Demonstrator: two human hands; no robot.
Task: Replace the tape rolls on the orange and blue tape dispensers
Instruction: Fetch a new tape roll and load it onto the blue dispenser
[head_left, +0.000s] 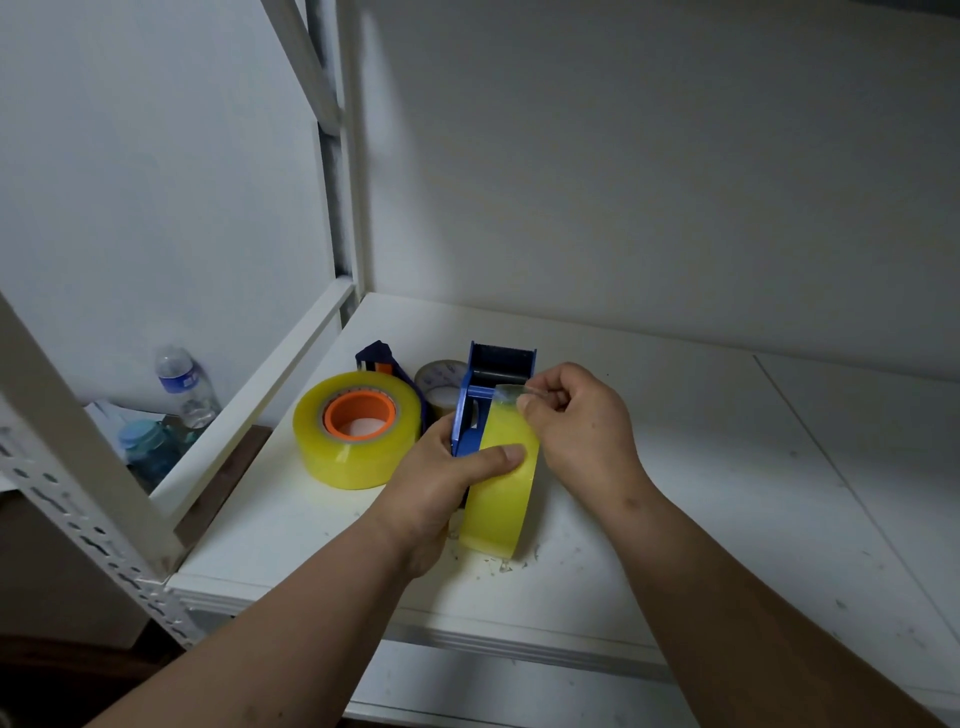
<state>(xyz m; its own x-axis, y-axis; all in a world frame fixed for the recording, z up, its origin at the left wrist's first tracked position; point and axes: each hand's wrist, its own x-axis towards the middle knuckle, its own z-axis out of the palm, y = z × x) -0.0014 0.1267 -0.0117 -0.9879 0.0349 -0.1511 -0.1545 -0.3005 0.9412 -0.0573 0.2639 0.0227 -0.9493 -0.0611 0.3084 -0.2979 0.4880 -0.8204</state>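
A blue tape dispenser (498, 371) stands on the white shelf (675, 467) with a yellowish clear tape roll (501, 504) mounted on it. My left hand (441, 483) grips the dispenser and roll from the left, thumb across the roll's face. My right hand (576, 415) pinches the loose clear tape end near the dispenser's front. To the left lies the orange dispenser's hub (359, 415) inside a fat yellow tape roll (356, 431), flat on the shelf, with a dark blue frame part (376, 358) behind it.
A nearly used-up grey tape core (441, 387) sits behind the blue dispenser. White shelf uprights (343, 156) rise at the left. A water bottle (184, 384) and a blue-lidded jar (143, 441) stand below to the left. Tape scraps litter the shelf near the roll.
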